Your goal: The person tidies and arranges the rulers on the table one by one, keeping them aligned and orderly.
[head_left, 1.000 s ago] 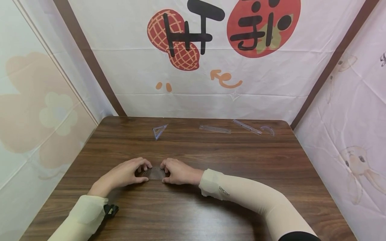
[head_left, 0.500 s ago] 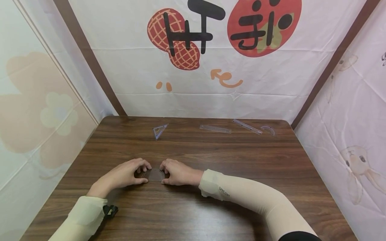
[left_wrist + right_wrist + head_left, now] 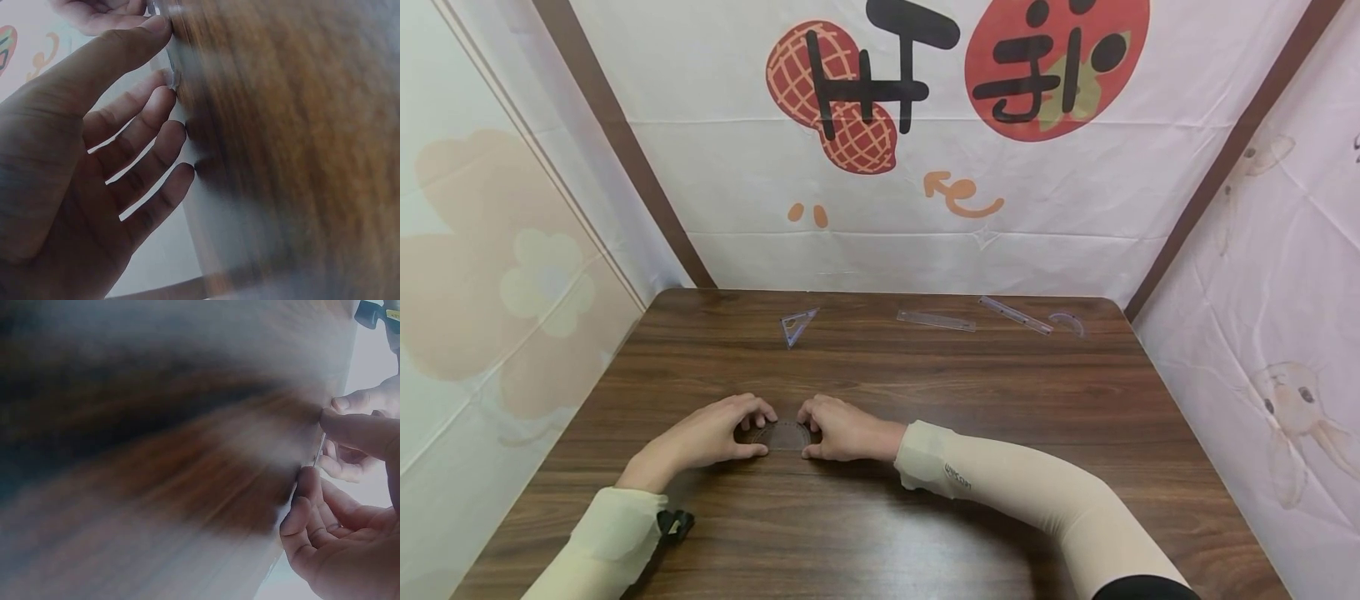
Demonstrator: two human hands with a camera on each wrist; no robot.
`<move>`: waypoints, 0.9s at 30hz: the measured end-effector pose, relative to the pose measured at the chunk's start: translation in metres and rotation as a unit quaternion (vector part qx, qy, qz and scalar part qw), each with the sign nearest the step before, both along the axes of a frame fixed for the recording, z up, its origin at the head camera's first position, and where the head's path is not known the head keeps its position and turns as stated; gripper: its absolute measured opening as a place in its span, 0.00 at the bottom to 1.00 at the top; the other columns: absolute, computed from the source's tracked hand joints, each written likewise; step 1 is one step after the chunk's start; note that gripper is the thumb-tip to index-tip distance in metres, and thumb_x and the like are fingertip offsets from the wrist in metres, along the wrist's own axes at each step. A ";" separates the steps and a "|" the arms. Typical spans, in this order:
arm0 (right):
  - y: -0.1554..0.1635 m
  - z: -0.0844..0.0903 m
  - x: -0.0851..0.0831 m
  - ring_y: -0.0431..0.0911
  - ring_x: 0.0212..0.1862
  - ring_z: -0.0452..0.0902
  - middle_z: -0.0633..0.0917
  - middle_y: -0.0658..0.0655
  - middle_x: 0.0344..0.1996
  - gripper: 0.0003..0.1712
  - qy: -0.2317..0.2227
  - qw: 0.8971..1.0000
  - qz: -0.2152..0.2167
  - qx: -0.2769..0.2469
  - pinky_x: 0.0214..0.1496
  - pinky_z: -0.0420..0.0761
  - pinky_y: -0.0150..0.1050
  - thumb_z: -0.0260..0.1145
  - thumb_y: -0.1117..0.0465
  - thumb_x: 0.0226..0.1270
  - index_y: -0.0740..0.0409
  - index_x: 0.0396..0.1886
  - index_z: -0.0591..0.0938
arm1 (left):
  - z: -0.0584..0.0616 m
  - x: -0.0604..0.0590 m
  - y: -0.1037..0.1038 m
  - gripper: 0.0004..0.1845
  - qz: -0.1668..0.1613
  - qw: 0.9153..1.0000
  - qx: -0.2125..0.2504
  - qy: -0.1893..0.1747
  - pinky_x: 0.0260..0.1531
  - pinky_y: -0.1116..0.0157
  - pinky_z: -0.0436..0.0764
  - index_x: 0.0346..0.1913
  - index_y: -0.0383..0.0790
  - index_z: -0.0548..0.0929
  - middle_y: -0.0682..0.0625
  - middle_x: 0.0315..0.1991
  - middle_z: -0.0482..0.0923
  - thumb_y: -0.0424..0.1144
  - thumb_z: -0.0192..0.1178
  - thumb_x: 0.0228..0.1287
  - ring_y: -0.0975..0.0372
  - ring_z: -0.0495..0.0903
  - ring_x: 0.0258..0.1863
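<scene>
A clear half-round protractor (image 3: 786,436) lies at the tabletop, its straight edge toward the person. My left hand (image 3: 715,433) pinches its left end, thumb at the straight edge and a fingertip at the curved rim. From the other side my right hand (image 3: 844,429) pinches the right end in the same manner. In the left wrist view the other fingers of the left hand (image 3: 94,169) reach down to the wood, slightly spread. The right wrist view has the right hand (image 3: 350,531) with its fingers curled and the protractor seen as a thin edge.
Along the far side of the brown wooden table (image 3: 865,517) lie a clear set square (image 3: 796,327), a short clear ruler (image 3: 936,321), another ruler (image 3: 1015,316) and a second protractor (image 3: 1067,323). A printed white cloth (image 3: 737,183) hangs behind the table.
Both hands and the protractor have shifted very slightly toward the person since the first frame. Over the last half second nothing visibly moves.
</scene>
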State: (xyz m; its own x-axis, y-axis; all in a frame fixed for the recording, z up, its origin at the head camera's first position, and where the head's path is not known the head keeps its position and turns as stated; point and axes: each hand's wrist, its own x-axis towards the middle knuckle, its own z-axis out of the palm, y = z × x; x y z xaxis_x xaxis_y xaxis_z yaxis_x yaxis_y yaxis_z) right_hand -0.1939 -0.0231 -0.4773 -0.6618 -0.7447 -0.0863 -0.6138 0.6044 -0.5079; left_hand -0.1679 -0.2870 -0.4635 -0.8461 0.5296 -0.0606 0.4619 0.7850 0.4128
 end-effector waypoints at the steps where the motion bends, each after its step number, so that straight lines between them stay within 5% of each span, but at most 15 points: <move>1: 0.000 0.000 0.000 0.37 0.43 0.74 0.80 0.49 0.45 0.26 0.000 1.000 0.000 0.001 0.46 0.77 0.29 0.79 0.53 0.70 0.57 0.61 0.81 | 0.000 0.000 0.000 0.21 0.000 1.000 0.000 0.000 0.44 0.60 0.80 0.56 0.47 0.84 0.59 0.43 0.77 0.46 0.79 0.65 0.65 0.77 0.42; 27: 0.000 0.000 0.000 0.37 0.44 0.75 0.81 0.51 0.47 0.25 0.014 1.000 0.014 0.000 0.47 0.77 0.27 0.78 0.53 0.71 0.58 0.60 0.81 | -0.004 0.001 -0.003 0.21 -0.004 1.000 0.003 0.016 0.44 0.60 0.79 0.56 0.48 0.84 0.60 0.43 0.77 0.47 0.79 0.65 0.65 0.77 0.42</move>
